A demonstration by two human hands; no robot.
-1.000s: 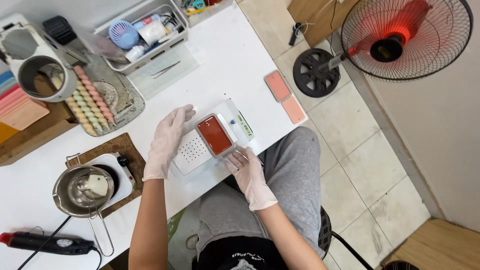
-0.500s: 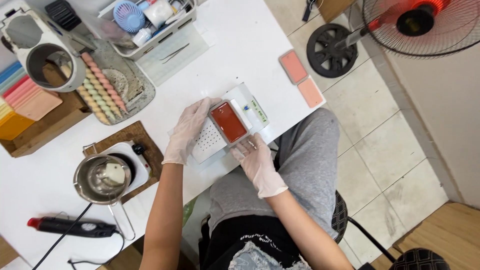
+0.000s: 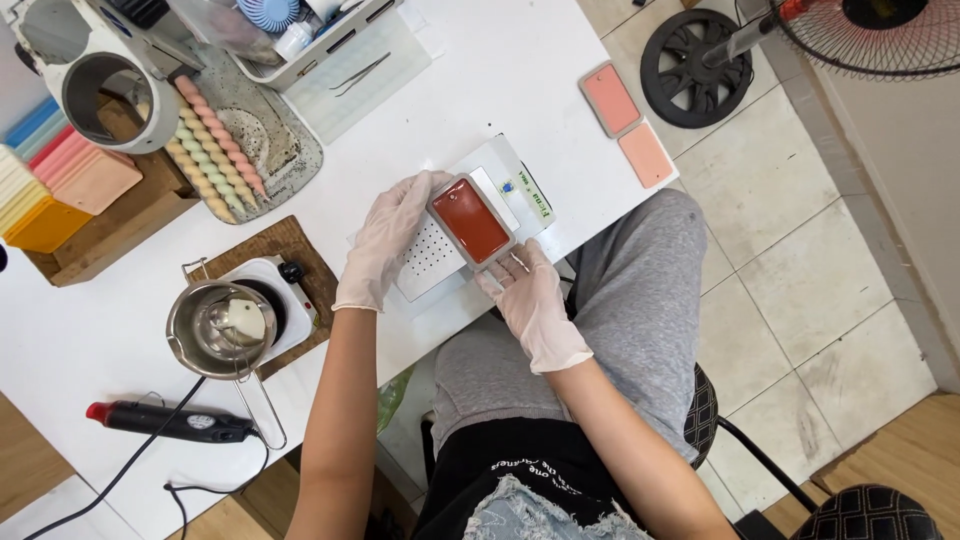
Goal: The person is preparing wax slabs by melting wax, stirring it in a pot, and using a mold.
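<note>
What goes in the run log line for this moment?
left hand: on red mold | right hand: at its near edge | base: white table

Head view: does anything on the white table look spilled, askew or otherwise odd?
Nothing spilled. One oddity: two pink slabs lie at the table edge, one seeming to jut past it over the floor.

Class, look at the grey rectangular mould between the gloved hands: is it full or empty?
Full: the grey mould holds smooth red-brown material up to its rim.
</note>
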